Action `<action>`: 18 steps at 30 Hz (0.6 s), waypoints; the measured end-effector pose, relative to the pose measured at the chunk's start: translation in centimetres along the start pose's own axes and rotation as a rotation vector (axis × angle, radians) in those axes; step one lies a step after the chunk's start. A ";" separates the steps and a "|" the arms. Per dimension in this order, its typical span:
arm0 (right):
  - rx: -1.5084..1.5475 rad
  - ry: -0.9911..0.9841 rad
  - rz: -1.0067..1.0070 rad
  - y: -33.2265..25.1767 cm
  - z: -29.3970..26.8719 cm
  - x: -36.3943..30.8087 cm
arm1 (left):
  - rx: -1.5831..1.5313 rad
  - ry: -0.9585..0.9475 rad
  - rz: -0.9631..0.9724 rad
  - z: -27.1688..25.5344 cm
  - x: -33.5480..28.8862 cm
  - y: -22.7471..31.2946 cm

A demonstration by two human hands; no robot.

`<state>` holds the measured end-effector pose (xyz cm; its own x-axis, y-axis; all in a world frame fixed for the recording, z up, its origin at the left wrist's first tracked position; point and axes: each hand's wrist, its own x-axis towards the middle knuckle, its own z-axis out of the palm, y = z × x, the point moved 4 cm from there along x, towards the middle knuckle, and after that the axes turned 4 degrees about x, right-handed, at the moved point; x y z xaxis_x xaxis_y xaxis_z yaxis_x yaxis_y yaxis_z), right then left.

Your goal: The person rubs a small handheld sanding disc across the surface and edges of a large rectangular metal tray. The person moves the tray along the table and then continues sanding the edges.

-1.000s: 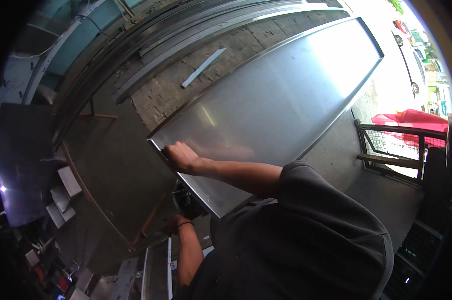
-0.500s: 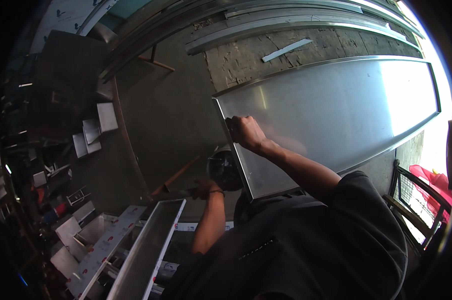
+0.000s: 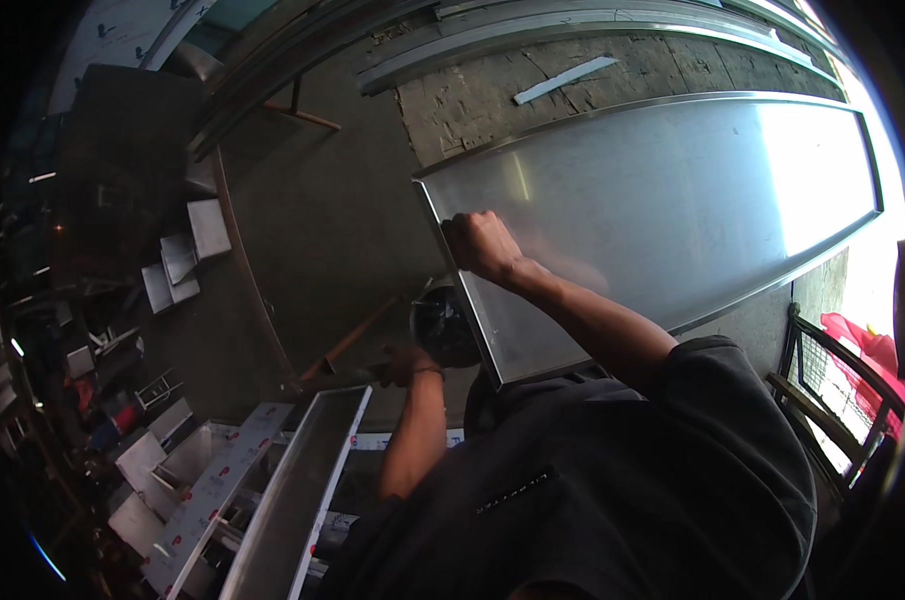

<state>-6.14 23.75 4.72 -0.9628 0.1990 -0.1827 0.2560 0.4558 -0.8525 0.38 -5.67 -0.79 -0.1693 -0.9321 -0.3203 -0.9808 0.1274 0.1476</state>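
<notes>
My right hand [image 3: 485, 245] is closed over the near left rim of a long stainless steel panel [image 3: 633, 200] with raised edges, its forearm lying across the bright surface. Lower left, in shadow, my left hand [image 3: 409, 366] has its fingers curled beside a dark elongated object [image 3: 348, 379]; its kind is too dim to make out. Close to that hand, a dark rounded object [image 3: 443, 325] is partly hidden below the panel's left end.
Long metal profiles [image 3: 573, 35] and a loose pale strip [image 3: 567, 80] lie on the worn wooden surface [image 3: 483, 120] beyond. A narrow metal tray [image 3: 303, 480] and film-covered sheet parts [image 3: 213, 500] stand lower left. A dark metal frame [image 3: 833, 390] with pink cloth [image 3: 863, 350] is at right.
The whole scene, panel and hands included, sits slightly higher and further left in the picture. My right hand keeps its grip on the rim; the left hand stays low beside the dark rounded object.
</notes>
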 end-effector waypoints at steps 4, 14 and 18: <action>-0.030 0.089 0.003 -1.3 -1.1 6.2 | 0.221 0.051 0.097 2.5 4.3 -1.4; 0.025 0.026 0.108 -1.4 -1.5 1.5 | 0.207 0.070 0.112 3.8 5.4 -2.0; -0.066 0.170 0.020 -1.6 -2.9 6.7 | 0.081 0.041 0.052 0.7 0.6 0.0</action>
<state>-12.72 26.88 6.31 -0.9304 0.3499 -0.1094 0.2856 0.5048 -0.8146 0.24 -6.04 -1.62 -0.2180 -0.9362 -0.2756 -0.9756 0.2017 0.0865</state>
